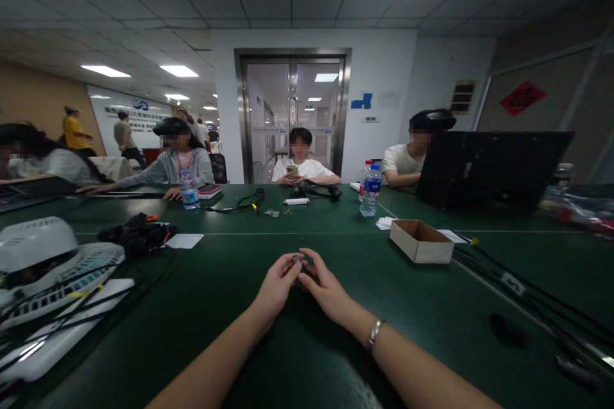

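Note:
Above the green table, both my hands meet near the middle of the view. My left hand pinches a small metallic object between thumb and forefinger. Touching or almost touching it from the right is my right hand, its fingers curved and its thumb toward the left hand's fingertips. Whether the right fingers also grip the small piece is hard to tell. A silver bracelet circles the right wrist.
An open cardboard box stands to the right, near a water bottle and black cables. White devices and a black tangle lie left. Several people sit across the table, one holding a phone.

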Available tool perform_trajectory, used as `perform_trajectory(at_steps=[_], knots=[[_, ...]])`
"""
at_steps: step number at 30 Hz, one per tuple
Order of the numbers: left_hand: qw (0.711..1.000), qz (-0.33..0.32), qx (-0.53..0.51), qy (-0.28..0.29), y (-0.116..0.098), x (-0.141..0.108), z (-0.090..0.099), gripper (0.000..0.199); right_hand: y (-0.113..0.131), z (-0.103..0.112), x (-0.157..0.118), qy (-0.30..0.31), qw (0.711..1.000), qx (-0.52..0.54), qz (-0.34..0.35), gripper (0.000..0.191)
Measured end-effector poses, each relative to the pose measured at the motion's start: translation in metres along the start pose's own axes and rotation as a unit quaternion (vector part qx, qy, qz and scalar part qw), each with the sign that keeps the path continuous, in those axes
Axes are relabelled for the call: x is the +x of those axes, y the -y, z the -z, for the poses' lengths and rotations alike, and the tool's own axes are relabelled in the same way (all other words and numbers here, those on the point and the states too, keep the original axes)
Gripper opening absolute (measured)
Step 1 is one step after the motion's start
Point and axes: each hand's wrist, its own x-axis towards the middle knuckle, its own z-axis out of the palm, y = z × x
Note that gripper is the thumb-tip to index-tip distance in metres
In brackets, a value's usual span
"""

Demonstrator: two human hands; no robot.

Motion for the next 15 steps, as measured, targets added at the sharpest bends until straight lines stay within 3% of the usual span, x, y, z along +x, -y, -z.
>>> perform_trajectory(at_steps=[3, 6, 9, 10, 13, 15], knots=[[0.996, -0.042, 0.062, -0.041, -0.001, 0.003, 0.003, 0.038, 0.002, 0.0, -0.001, -0.006, 0.999, -0.04, -0.007, 0.065], [0.985, -0.016, 0.155, -0.078, -0.006, 0.007, 0.025, 0.029, 0.005, 0.002, -0.003, -0.016, 0.997, -0.067, -0.022, 0.075], [0.938, 0.091, 0.322, -0.094, -0.02, 0.002, 0.067, 0.024, 0.006, 0.006, -0.004, -0.004, 0.996, -0.076, -0.037, 0.071], [0.922, 0.117, 0.363, -0.072, -0.028, -0.003, 0.085, 0.025, 0.005, 0.006, -0.004, 0.001, 0.996, -0.079, -0.039, 0.069], [0.876, 0.091, 0.472, -0.053, -0.054, -0.032, 0.142, 0.032, 0.002, 0.008, -0.003, 0.012, 0.996, -0.084, -0.034, 0.064], [0.832, 0.09, 0.541, -0.081, -0.069, -0.058, 0.182, 0.031, 0.0, 0.008, -0.003, 0.011, 0.995, -0.09, -0.03, 0.061]])
